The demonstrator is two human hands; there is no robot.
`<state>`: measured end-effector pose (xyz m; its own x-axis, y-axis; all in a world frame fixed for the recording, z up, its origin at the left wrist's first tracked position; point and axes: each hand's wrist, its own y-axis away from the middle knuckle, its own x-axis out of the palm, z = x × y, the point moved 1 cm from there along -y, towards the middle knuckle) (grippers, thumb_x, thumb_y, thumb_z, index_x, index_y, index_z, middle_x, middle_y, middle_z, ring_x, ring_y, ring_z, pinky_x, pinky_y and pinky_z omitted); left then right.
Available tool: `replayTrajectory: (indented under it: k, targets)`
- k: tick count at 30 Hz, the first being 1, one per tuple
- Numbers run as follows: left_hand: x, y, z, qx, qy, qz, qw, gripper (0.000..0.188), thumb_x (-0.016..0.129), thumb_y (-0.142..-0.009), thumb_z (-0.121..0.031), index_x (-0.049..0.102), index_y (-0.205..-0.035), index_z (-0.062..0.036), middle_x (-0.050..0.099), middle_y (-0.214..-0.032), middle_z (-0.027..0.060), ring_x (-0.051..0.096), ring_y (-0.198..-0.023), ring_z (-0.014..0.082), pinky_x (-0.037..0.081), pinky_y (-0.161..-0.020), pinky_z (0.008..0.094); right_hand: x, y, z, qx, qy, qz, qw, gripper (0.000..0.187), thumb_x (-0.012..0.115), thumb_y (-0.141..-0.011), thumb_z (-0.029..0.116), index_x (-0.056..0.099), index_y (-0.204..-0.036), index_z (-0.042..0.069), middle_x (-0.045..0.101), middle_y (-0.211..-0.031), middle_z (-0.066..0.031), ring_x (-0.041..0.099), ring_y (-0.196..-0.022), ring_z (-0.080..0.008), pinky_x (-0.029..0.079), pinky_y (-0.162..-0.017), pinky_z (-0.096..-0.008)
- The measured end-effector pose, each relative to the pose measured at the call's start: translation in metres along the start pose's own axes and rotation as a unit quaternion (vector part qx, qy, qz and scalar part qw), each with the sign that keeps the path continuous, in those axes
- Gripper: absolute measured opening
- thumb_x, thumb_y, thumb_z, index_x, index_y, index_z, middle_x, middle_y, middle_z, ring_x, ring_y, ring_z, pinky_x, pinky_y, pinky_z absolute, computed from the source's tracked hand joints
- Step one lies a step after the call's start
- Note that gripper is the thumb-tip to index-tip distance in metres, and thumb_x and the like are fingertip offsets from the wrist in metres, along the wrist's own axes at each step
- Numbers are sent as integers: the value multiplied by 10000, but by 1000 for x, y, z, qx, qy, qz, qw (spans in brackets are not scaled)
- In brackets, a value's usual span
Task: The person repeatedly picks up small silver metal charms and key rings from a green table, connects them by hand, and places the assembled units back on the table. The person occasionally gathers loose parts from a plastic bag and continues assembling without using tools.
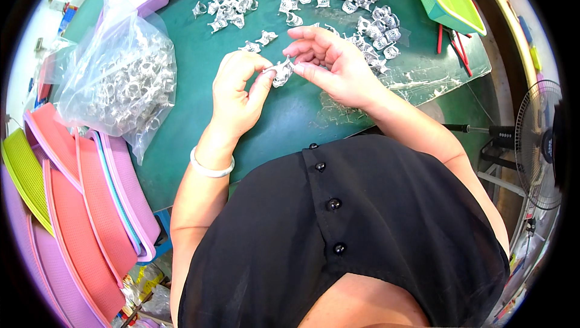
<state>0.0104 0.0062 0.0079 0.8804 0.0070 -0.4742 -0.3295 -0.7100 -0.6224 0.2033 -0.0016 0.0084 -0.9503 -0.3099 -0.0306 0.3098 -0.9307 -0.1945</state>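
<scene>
I log 1 silvery openwork metal piece [281, 76] over the tabletop [196, 86], toward its near edge: left hand [238, 89] pinches it; right hand [338, 65] is loosely spread, thumb beside it. Judgement: light, stiff; grip the outer rim.

This looks like a workshop: small silvery parts [232, 4] strewn across a green worktable [196, 65], plastic trays [90, 207] stacked alongside.

Your small silver piece [281, 76] looks like shiny metal, with little gaps and curvy bits that stick out. You pinch its left side in your left hand [237, 93], and its right side is by your right thumb [314, 76]. One thin bit points up.
</scene>
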Motion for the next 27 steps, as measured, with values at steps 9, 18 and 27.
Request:
replayTrajectory:
  k: [9,18,27]
  targets:
    - [4,8,0,-130,115,16,985,58,635,-831,-18,635,-887,-8,617,-742,48,562,-642,111,448,-580,244,0,0,-5,46,-67,9,997,460,582,-842,-41,437,-1277,-6,577,-1084,-96,563,-899,-106,480,-830,-250]
    - [3,10,2,-117,152,22,981,74,633,-844,-32,643,-908,3,628,-804,52,578,-698,108,468,-626,236,-3,0,-10,31,-114,17,993,494,579,-833,-68,426,-1298,2,586,-1118,-110,572,-946,-122,478,-871,-266]
    - [-1,3,-4,-372,499,66,780,419,484,-958,-295,449,-1263,-11,609,-999,111,627,-859,191,526,-665,265,9,-13,5,-23,-26,54,998,475,538,-852,-74,424,-1307,0,585,-1144,-111,578,-974,-137,473,-891,-285]
